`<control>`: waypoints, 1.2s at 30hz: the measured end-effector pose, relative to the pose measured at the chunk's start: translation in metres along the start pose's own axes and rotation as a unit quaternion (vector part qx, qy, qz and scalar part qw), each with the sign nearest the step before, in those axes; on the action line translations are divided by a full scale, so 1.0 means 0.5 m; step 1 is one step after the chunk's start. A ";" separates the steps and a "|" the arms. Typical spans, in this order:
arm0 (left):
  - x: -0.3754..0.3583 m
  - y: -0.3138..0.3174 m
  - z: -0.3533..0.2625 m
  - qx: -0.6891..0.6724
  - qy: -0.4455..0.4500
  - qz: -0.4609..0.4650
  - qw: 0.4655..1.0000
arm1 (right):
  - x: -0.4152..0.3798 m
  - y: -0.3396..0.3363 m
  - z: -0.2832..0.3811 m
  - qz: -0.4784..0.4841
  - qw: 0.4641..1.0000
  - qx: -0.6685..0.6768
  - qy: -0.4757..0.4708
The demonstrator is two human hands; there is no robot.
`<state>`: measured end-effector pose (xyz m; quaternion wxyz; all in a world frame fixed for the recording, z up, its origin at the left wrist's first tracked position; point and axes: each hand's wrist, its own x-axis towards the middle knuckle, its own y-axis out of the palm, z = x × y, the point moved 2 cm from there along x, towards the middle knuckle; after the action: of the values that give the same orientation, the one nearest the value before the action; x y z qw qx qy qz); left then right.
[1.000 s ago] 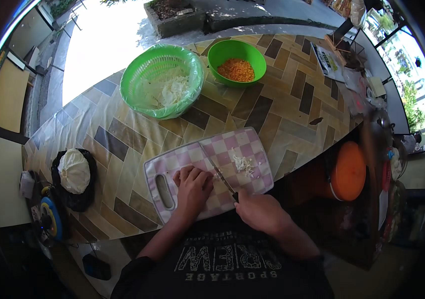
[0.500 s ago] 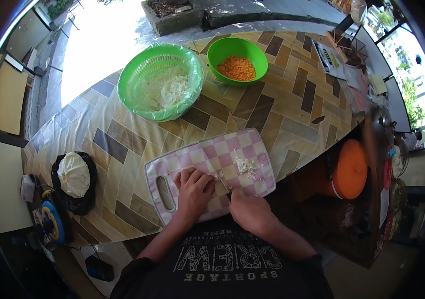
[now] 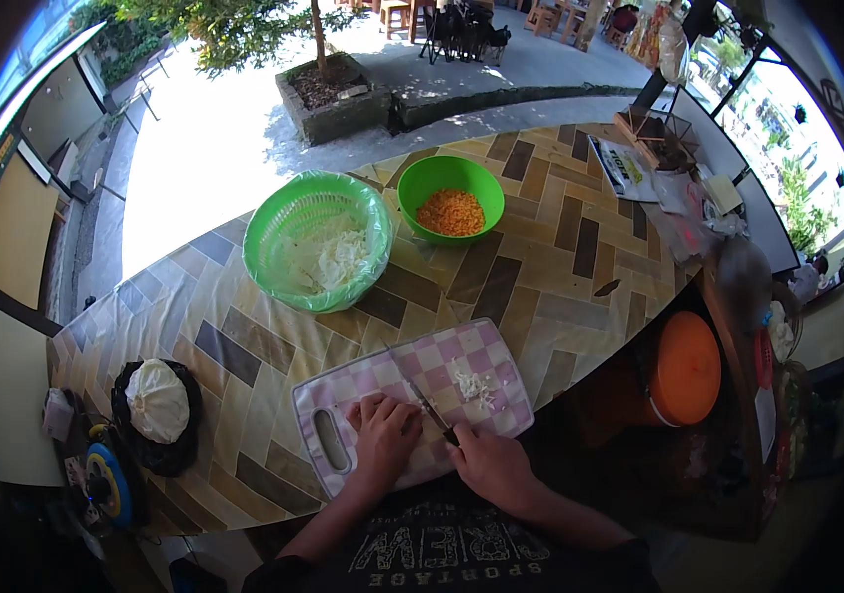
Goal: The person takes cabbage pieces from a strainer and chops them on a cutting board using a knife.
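Note:
My right hand (image 3: pixel 493 463) grips the black handle of a knife (image 3: pixel 422 397), whose blade points away from me across the pink-and-white checked cutting board (image 3: pixel 353 385). Just left of the blade, the fingers of my left hand (image 3: pixel 385 437) are curled down on the board; what they hold is mostly hidden beneath them. A small heap of finely chopped white pieces (image 3: pixel 474 388) lies right of the knife, with a few bits near the blade.
Beyond the board stand a plastic-lined green basket (image 3: pixel 262 252) with pale shreds and a green bowl (image 3: pixel 422 176) of chopped orange pieces. At left, a whitish bundle (image 3: pixel 158 400) sits in a black bag (image 3: pixel 184 450). An orange bucket (image 3: pixel 687 371) is below the table's right edge.
The head view has tilted up, so the table and both hands appear lower. The knife blade shows more plainly beside my left fingers. The chopped heap looks much the same.

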<state>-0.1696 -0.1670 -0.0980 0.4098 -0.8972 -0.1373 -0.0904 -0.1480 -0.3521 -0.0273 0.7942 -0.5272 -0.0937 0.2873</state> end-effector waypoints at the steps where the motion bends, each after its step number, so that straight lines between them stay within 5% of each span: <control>1: 0.002 -0.002 -0.001 0.003 0.001 0.005 1.000 | 0.001 -0.013 0.009 0.001 1.000 0.002 -0.002; 36: -0.011 -0.008 0.002 -0.020 0.027 -0.014 0.999 | 0.039 0.002 0.018 0.112 0.990 -0.077 -0.051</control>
<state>-0.1763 -0.1644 -0.0973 0.3939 -0.9004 -0.1374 -0.1231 -0.1367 -0.3341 -0.0272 0.7087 -0.5785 -0.0961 0.3923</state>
